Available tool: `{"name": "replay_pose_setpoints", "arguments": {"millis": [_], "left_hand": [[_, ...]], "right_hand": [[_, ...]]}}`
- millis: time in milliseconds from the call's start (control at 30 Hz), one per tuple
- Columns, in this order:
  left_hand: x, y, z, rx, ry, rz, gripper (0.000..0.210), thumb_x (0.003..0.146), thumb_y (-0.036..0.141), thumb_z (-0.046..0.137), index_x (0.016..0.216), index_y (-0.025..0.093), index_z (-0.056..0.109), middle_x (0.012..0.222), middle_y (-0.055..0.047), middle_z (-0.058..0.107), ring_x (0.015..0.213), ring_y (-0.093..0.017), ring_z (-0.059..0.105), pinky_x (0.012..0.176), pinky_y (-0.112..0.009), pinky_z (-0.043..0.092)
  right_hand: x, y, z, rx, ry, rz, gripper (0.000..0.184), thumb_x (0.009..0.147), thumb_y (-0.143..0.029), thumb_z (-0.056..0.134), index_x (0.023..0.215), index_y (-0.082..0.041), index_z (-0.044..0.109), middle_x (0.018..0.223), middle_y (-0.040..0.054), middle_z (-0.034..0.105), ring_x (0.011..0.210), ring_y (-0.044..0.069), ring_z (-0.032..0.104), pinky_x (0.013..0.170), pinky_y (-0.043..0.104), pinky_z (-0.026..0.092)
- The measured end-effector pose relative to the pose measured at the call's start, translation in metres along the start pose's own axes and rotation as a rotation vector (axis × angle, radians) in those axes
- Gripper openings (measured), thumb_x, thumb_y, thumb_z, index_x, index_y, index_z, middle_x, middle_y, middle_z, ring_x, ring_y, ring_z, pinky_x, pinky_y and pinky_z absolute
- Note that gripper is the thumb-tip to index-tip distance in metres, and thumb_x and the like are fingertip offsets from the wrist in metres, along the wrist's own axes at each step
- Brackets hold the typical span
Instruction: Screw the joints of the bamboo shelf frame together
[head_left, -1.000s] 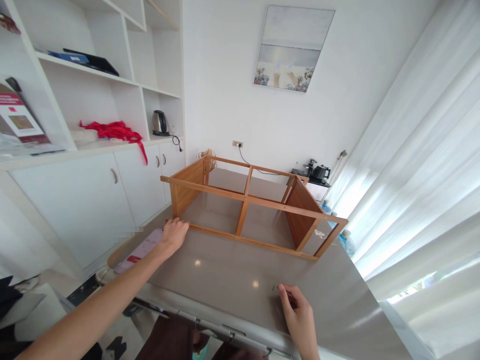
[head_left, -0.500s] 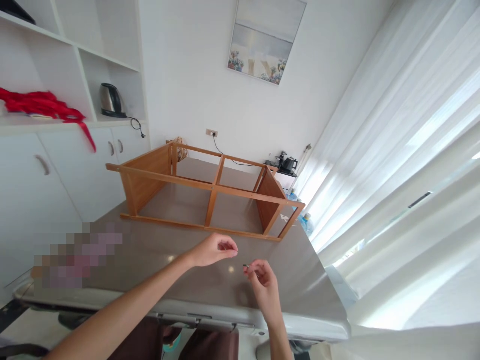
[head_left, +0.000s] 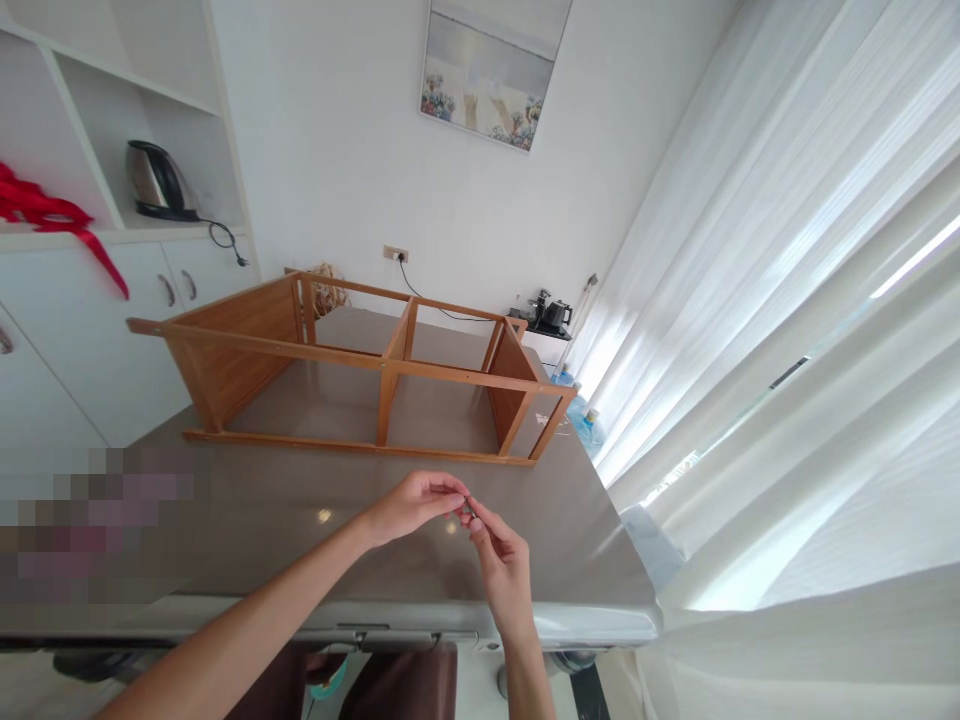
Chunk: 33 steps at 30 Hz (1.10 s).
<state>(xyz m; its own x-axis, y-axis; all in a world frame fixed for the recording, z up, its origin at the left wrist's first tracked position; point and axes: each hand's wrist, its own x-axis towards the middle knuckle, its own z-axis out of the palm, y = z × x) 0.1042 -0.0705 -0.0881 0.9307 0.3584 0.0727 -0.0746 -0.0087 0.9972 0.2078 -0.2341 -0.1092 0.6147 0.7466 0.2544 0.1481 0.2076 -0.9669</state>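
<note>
Over the near part of the table (head_left: 285,530), my left hand (head_left: 416,508) and my right hand (head_left: 504,555) meet fingertip to fingertip. Between them is a small metal piece (head_left: 471,510), thin and screw-like, mostly covered by the fingers. My right thumb and fingers pinch it, and my left thumb and forefinger close on its far end. Just beyond the hands, a wooden frame (head_left: 384,400) lies on its side, with slatted rails, a middle crossbar and solid end panels. Neither hand touches the frame.
White cabinets (head_left: 142,285) with a kettle (head_left: 159,180) and red ribbon (head_left: 52,212) stand at the left. A curtain (head_left: 720,350) hangs along the right, near water bottles (head_left: 590,428). A tea set with a black kettle (head_left: 556,314) sits at the back.
My hands were apart, the right one holding the small metal piece; now they have come together on it. The view has shifted, so the wooden frame appears further left.
</note>
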Motion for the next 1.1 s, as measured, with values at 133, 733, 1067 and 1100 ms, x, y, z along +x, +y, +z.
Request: {"name": "replay_pose_setpoints", "arguments": {"millis": [133, 733, 1067, 1100], "left_hand": [[-0.002, 0.0, -0.001, -0.032, 0.013, -0.015, 0.034, 0.086, 0.045, 0.072, 0.1, 0.013, 0.07, 0.093, -0.008, 0.076, 0.087, -0.018, 0.068, 0.086, -0.032, 0.053], [-0.002, -0.008, -0.005, -0.056, -0.038, -0.029, 0.032, 0.085, 0.042, 0.074, 0.099, 0.013, 0.072, 0.094, -0.009, 0.076, 0.088, -0.018, 0.068, 0.089, -0.033, 0.052], [0.006, 0.0, -0.005, -0.019, -0.147, -0.041, 0.032, 0.086, 0.042, 0.073, 0.099, 0.013, 0.071, 0.096, -0.009, 0.077, 0.091, -0.019, 0.07, 0.091, -0.035, 0.053], [0.007, 0.001, -0.005, -0.021, -0.163, -0.044, 0.032, 0.086, 0.042, 0.073, 0.099, 0.013, 0.071, 0.097, -0.009, 0.076, 0.092, -0.019, 0.07, 0.092, -0.035, 0.052]], "right_hand": [[0.001, 0.003, 0.004, 0.047, 0.029, 0.012, 0.032, 0.089, -0.046, 0.068, 0.109, -0.022, 0.079, 0.101, 0.0091, 0.079, 0.094, 0.024, 0.074, 0.091, 0.038, 0.058], [-0.003, 0.018, 0.008, 0.09, 0.107, 0.024, 0.032, 0.087, -0.045, 0.071, 0.106, -0.021, 0.079, 0.105, 0.0099, 0.079, 0.096, 0.024, 0.074, 0.093, 0.04, 0.058], [-0.006, 0.011, 0.0, 0.043, 0.058, 0.034, 0.034, 0.091, -0.047, 0.066, 0.111, -0.022, 0.077, 0.106, 0.0103, 0.078, 0.089, 0.022, 0.074, 0.086, 0.037, 0.06], [-0.006, 0.011, -0.002, 0.035, 0.051, 0.032, 0.035, 0.091, -0.047, 0.065, 0.111, -0.022, 0.077, 0.105, 0.0103, 0.078, 0.089, 0.022, 0.074, 0.087, 0.037, 0.06]]}}
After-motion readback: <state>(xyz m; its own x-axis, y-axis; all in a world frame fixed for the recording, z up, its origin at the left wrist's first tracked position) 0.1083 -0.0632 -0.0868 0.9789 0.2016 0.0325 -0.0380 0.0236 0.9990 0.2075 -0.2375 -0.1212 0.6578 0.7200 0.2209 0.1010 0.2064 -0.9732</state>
